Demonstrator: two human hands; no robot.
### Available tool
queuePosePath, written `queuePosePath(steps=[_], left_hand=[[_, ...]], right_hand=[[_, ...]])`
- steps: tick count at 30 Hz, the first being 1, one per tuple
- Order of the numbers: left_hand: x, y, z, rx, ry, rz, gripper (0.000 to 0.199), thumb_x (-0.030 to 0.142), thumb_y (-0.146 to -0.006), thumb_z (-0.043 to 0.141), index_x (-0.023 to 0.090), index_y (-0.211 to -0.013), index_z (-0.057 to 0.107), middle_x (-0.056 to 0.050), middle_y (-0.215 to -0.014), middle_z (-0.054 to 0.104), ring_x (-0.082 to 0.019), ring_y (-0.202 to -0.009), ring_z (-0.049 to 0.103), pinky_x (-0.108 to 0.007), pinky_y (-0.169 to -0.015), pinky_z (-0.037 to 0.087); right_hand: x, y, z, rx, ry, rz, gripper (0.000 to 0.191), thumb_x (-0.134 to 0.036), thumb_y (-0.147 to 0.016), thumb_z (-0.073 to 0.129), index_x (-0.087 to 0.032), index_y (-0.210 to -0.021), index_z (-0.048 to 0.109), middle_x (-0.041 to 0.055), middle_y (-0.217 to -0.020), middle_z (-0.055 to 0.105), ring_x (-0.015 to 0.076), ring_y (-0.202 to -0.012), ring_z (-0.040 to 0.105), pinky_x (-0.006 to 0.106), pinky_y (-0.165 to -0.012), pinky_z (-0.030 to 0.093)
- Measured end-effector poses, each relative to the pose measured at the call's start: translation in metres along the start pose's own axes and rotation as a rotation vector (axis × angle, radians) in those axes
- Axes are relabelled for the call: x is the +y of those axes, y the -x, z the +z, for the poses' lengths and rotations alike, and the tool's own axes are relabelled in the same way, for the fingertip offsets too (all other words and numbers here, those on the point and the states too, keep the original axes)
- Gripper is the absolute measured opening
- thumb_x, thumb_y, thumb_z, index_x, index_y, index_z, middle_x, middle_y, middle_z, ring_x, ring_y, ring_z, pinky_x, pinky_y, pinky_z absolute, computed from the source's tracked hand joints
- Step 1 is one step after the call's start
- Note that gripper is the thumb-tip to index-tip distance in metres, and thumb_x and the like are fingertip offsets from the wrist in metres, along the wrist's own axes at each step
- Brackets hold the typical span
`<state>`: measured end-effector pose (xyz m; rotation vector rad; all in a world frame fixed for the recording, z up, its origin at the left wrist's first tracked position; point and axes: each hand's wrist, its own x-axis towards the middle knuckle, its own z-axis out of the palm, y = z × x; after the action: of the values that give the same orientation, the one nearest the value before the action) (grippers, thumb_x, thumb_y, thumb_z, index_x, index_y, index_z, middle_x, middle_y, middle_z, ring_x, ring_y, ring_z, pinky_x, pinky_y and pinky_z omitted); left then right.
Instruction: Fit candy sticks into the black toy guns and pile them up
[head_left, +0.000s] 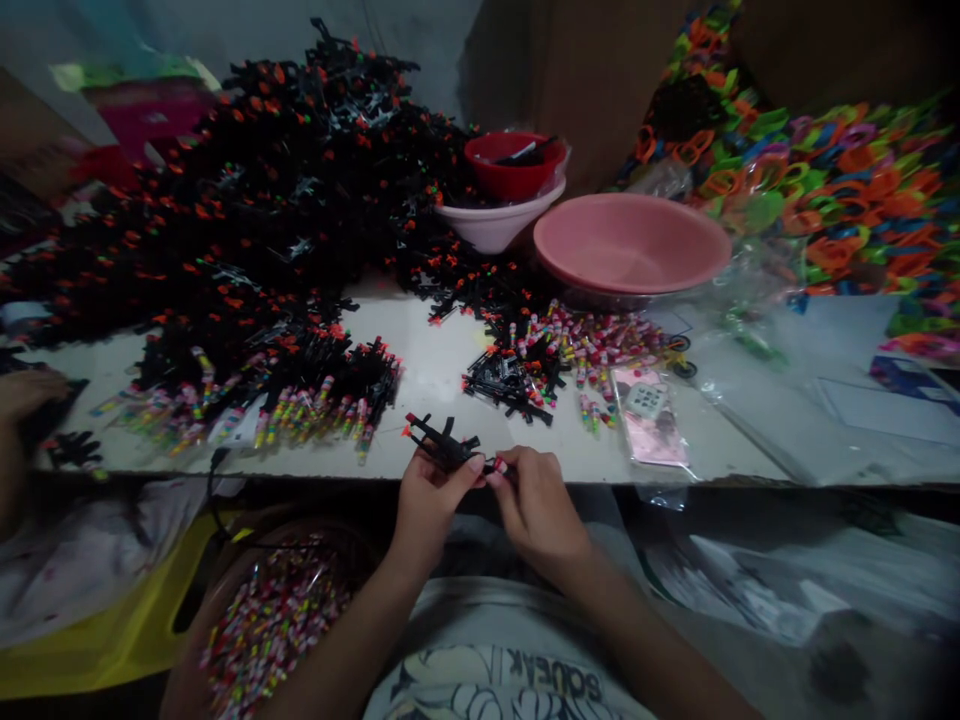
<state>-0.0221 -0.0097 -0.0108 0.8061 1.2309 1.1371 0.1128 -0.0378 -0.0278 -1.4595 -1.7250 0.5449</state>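
Observation:
In front of me, at the table's near edge, my left hand (433, 492) is closed round a black toy gun (444, 445) with an orange tip pointing up and left. My right hand (541, 498) pinches a small candy tube (498, 467) with a pinkish-red end, held against the rear of the gun; whether it is attached I cannot tell. Just beyond my hands lies a small heap of black toy guns (504, 385). Colourful candy tubes (600, 345) are piled behind and right of it. To the left, guns with candy tubes (315, 400) lie in a row.
A huge mound of black toy guns (300, 180) fills the back left. Bowls, including a pink basin (634, 245), stand behind the candy. Bright plastic pieces (840, 200) are heaped at right. Below the table is a tub of candy tubes (277, 620). Another person's hand (30, 395) is at far left.

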Motion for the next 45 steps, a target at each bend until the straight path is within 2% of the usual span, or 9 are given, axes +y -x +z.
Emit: queuePosePath(steps=[6, 15, 18, 22, 27, 31, 36, 38, 45], left_hand=[[-0.011, -0.002, -0.002, -0.006, 0.113, -0.127, 0.037, 0.028, -0.060, 0.081, 0.013, -0.089, 0.064, -0.003, -0.085, 0.070, -0.014, -0.078, 0.064, -0.027, -0.075, 0.052], [-0.016, -0.011, -0.005, -0.045, 0.096, -0.095, 0.041, 0.034, -0.064, 0.077, 0.016, -0.096, 0.058, -0.002, -0.089, 0.065, -0.015, -0.078, 0.063, -0.029, -0.074, 0.052], [0.007, -0.032, -0.034, 0.045, -0.189, 0.130, 0.039, 0.041, -0.069, 0.072, 0.018, -0.097, 0.056, -0.002, -0.088, 0.063, -0.015, -0.073, 0.061, -0.031, -0.072, 0.053], [0.056, -0.067, -0.099, 0.408, -0.880, 0.555, 0.032, 0.039, -0.079, 0.059, 0.016, -0.102, 0.059, -0.008, -0.101, 0.057, -0.022, -0.095, 0.056, -0.037, -0.088, 0.047], [0.092, -0.092, -0.147, 0.642, -1.316, 0.553, 0.042, 0.031, -0.084, 0.051, 0.015, -0.122, 0.057, -0.012, -0.119, 0.050, -0.028, -0.112, 0.050, -0.044, -0.098, 0.041], [0.079, -0.094, -0.121, 0.639, -1.395, 0.614, 0.049, 0.034, -0.081, 0.055, 0.014, -0.126, 0.055, -0.017, -0.130, 0.049, -0.036, -0.119, 0.046, -0.053, -0.100, 0.036], [0.024, -0.096, -0.037, -0.161, -1.362, 0.862, 0.043, 0.019, -0.084, 0.048, 0.019, -0.126, 0.055, -0.013, -0.129, 0.056, -0.028, -0.121, 0.048, -0.045, -0.103, 0.037], [0.002, -0.102, -0.009, -0.353, -1.336, 0.862, 0.049, 0.014, -0.084, 0.046, 0.021, -0.132, 0.049, -0.012, -0.140, 0.048, -0.027, -0.129, 0.041, -0.047, -0.106, 0.033], [-0.012, -0.121, 0.009, -0.333, -1.282, 0.806, 0.038, 0.014, -0.086, 0.046, 0.019, -0.122, 0.058, -0.011, -0.118, 0.062, -0.025, -0.111, 0.054, -0.051, -0.105, 0.032]], right_hand=[[0.004, 0.003, 0.012, -0.035, 0.351, -0.071, 0.017, -0.028, -0.094, 0.041, -0.017, -0.091, 0.054, 0.0088, -0.082, 0.062, 0.0238, -0.076, 0.053, 0.038, -0.071, 0.034], [0.012, -0.004, 0.004, -0.139, 0.301, -0.046, 0.021, -0.035, -0.092, 0.048, -0.016, -0.092, 0.058, 0.0067, -0.079, 0.064, 0.0213, -0.075, 0.056, 0.037, -0.077, 0.033], [0.029, -0.014, -0.019, -0.081, 0.400, 0.026, 0.037, -0.046, -0.088, 0.055, -0.021, -0.115, 0.056, 0.0084, -0.104, 0.065, 0.0256, -0.094, 0.056, 0.042, -0.086, 0.031], [0.064, -0.021, -0.051, 0.025, 0.772, 0.281, 0.033, -0.042, -0.091, 0.048, -0.019, -0.111, 0.062, 0.0141, -0.105, 0.060, 0.0315, -0.099, 0.053, 0.045, -0.082, 0.033], [0.085, -0.018, -0.059, -0.086, 0.854, 0.373, 0.031, -0.039, -0.093, 0.043, -0.020, -0.109, 0.061, 0.0126, -0.101, 0.062, 0.0306, -0.097, 0.056, 0.045, -0.080, 0.035], [0.084, -0.017, -0.054, -0.091, 0.853, 0.388, 0.030, -0.040, -0.092, 0.047, -0.019, -0.109, 0.059, 0.0114, -0.102, 0.064, 0.0303, -0.099, 0.057, 0.043, -0.081, 0.034], [0.085, -0.021, -0.054, -0.085, 0.816, 0.424, 0.026, -0.036, -0.093, 0.045, -0.017, -0.104, 0.059, 0.0117, -0.097, 0.066, 0.0292, -0.097, 0.059, 0.040, -0.078, 0.034], [0.085, -0.021, -0.054, -0.116, 0.793, 0.405, 0.023, -0.034, -0.093, 0.045, -0.019, -0.100, 0.061, 0.0109, -0.100, 0.066, 0.0276, -0.096, 0.060, 0.038, -0.077, 0.034], [0.090, -0.013, -0.059, -0.012, 0.573, 0.370, 0.015, -0.024, -0.088, 0.046, -0.015, -0.097, 0.055, 0.0105, -0.086, 0.065, 0.0246, -0.084, 0.062, 0.035, -0.073, 0.040]])
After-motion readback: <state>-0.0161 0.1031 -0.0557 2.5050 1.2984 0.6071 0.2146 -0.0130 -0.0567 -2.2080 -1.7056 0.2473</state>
